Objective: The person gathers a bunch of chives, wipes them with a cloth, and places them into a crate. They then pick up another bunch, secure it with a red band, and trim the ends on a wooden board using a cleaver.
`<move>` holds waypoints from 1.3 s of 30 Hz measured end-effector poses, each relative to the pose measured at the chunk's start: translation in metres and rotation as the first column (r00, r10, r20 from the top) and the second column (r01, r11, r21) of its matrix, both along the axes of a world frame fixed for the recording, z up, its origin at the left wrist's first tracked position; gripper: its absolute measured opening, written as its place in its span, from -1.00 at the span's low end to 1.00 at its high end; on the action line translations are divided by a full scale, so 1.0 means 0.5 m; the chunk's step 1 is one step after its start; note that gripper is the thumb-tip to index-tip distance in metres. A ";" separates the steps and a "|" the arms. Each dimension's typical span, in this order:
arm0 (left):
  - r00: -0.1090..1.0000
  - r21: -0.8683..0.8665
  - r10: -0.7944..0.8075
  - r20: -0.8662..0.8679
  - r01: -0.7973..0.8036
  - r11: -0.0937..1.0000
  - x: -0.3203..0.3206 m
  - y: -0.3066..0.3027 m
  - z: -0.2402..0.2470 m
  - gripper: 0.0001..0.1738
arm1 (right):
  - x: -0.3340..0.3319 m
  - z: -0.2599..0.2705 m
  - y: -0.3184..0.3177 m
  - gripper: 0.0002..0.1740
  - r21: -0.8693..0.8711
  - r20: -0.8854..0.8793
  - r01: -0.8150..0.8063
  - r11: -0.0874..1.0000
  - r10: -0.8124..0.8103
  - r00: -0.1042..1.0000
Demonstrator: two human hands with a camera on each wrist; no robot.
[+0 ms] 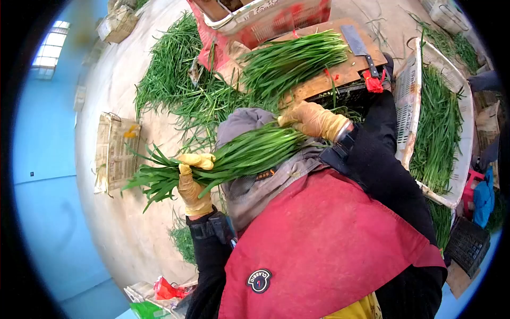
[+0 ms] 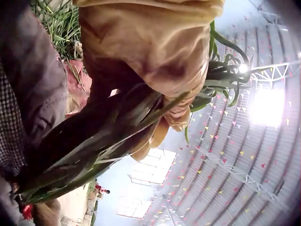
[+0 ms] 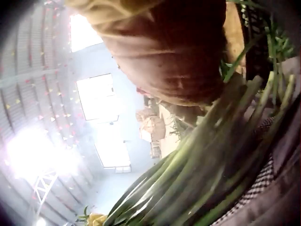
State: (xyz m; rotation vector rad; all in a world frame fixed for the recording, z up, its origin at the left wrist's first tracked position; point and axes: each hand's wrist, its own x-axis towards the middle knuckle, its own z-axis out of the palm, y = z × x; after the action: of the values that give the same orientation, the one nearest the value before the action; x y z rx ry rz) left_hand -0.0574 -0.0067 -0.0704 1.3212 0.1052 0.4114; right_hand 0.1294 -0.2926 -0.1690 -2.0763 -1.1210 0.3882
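Observation:
A bunch of garlic chives, long flat green leaves with paler stems, stretches across my lap between both hands. My left hand, in a yellowish glove, grips it near the leafy end, thumb and fingers wrapped about the leaves. Drooping tips stick out beyond that hand. At the pale stem end, my right hand, gloved alike, holds the stems with its curled fingertips. Seen from the right wrist, the stems fan out below the glove, whose fingertips are hidden. The left wrist view shows the dark leaves passing under the palm.
Ahead, a wooden board bears another pile of chives and a cleaver. Loose chives heap on the floor to its left. A white crate of chives stands at my right, and a red-and-white crate stands behind the board.

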 end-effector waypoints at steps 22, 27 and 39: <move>0.994 0.119 -0.096 0.044 0.090 0.989 -0.034 -0.005 0.022 -0.42 | 0.008 -0.095 -0.102 -0.69 -0.383 -0.025 0.507 0.772 -0.557 0.830; 0.987 0.125 -0.149 0.057 0.141 0.982 -0.029 -0.012 0.019 -0.45 | 0.001 -0.070 -0.154 -0.55 -0.235 -0.132 0.336 0.912 -0.372 0.919; 0.982 0.246 -0.183 0.053 0.164 0.955 -0.028 -0.029 0.049 -0.43 | -0.045 0.004 0.015 -0.67 -0.058 -0.484 0.193 0.979 -0.197 0.852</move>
State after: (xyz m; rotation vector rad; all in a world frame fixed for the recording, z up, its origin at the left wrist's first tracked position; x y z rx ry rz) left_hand -0.0714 -0.0210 -0.0458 1.5389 -0.1280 0.3305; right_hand 0.1067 -0.2849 -0.1670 -1.9190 -0.5989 0.7662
